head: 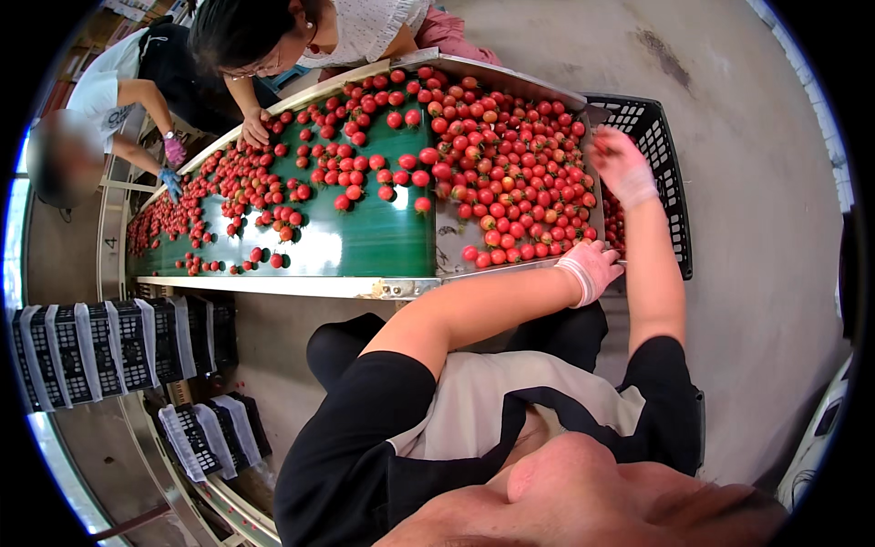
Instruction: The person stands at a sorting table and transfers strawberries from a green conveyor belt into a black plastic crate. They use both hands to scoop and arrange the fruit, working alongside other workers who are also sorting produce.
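Many red cherry tomatoes [506, 164] lie heaped in a metal tray [451, 236] at the end of a green conveyor belt [383, 239]. My left hand [592, 270], in a pale thin glove, rests on the tray's near right corner, fingers at the metal rim; its grip is unclear. My right hand [621, 164], also gloved, is above the tray's right edge and a black plastic crate [673, 184]. Its fingers are curled around something red that looks like a tomato. More tomatoes [613, 222] show inside the crate, partly hidden by my right arm.
Across the belt a person's bare hand [256, 127] touches tomatoes. Farther left, another person's hands, one in a blue glove [170, 183] and one in a pink glove [175, 150], reach toward the belt. Black crates with white strips [130, 349] stand at lower left. A metal rail [273, 286] edges the belt.
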The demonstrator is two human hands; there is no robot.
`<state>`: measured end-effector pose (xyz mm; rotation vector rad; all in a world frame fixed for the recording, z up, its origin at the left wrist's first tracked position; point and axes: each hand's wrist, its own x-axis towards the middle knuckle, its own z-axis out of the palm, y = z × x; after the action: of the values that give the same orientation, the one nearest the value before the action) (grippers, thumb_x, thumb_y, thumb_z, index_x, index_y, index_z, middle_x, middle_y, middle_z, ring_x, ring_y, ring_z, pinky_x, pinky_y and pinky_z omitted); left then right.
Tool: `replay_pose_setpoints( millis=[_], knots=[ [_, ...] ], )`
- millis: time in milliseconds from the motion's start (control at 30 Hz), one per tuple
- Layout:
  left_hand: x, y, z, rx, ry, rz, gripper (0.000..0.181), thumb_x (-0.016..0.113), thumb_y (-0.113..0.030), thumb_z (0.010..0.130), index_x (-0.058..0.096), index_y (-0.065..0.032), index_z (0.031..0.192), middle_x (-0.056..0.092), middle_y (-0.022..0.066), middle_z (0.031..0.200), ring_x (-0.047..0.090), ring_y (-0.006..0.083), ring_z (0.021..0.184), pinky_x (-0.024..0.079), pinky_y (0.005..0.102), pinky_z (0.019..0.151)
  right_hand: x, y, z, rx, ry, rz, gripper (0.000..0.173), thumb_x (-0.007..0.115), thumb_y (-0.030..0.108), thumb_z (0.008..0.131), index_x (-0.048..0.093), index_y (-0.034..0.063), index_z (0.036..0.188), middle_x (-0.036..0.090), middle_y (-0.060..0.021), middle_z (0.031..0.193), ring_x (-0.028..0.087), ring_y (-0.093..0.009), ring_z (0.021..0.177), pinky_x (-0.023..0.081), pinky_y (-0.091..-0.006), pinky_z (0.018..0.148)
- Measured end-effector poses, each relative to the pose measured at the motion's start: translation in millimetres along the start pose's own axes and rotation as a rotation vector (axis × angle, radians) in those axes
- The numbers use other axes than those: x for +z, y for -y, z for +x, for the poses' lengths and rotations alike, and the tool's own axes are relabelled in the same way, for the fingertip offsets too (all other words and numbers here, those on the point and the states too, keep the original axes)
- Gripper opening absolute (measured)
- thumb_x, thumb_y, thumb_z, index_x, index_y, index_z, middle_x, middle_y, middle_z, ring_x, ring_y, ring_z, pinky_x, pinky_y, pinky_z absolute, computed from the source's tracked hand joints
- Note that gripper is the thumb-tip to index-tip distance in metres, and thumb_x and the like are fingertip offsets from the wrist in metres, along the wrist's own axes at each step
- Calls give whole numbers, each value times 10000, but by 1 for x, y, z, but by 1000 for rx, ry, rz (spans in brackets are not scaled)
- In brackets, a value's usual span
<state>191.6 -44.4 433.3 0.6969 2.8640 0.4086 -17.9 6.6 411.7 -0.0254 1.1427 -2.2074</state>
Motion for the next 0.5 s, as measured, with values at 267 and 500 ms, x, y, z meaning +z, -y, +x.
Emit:
replay_pose_setpoints(
  millis=[267, 500],
  knots=[
    [22, -24, 41, -19, 118, 171, 301, 624, -258, 873, 732, -217, 1151, 606, 17, 1250, 525, 219, 1163, 406, 377, 976, -97, -42, -174, -38, -552, -203, 244, 646, 259, 958, 664, 86, 1129, 672, -21, 970, 549, -108, 725, 425, -245, 581],
    [-17, -14, -16, 126, -132, -121, 348, 728, -308, 752, 734, -202, 1084, 480, 94, 1442, 407, 312, 1355, 356, 449, 1105, -107, -69, -170, -30, -701, -325, 288, 624, 330, 983, 678, 70, 1096, 694, -40, 942, 622, -174, 722, 453, -275, 529]
  ],
)
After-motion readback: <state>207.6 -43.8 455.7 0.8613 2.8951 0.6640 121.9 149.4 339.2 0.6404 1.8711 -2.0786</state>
